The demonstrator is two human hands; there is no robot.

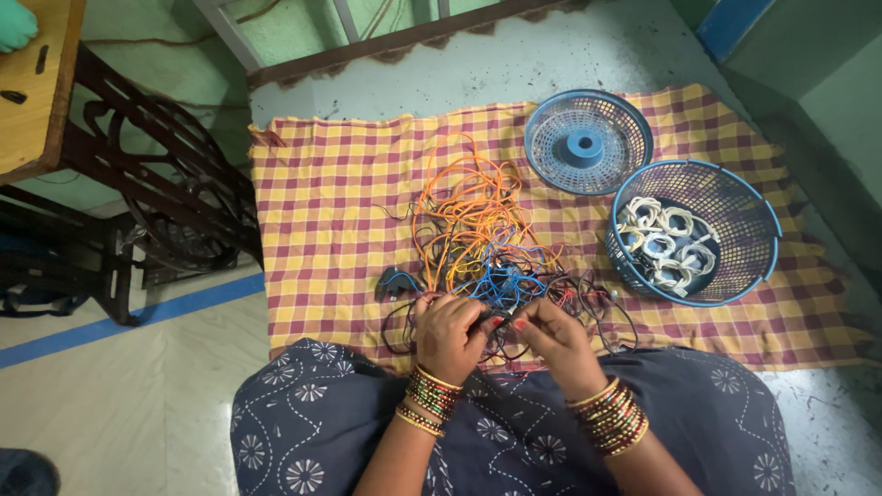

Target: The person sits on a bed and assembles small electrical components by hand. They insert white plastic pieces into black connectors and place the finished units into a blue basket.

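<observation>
- Cloth [322, 184]: checked; I see the wire tangle [478, 248] lying mid-cloth, near my knees.
- Basket [735, 197]: holds white coils, right of tangle.
- Left hand [448, 332], right hand [556, 338]: fingers curled, pinching dark wire [496, 317] together.
- Risk: pulling could tighten knots, drag the whole tangle.

A room in a home, used for handwork on the floor [119, 395]: a checked cloth [331, 184] is spread over pale tiles, a treadle sewing machine stand [156, 184] with a wooden top stands beside it, and green-painted walls [827, 101] close in the corner.
</observation>
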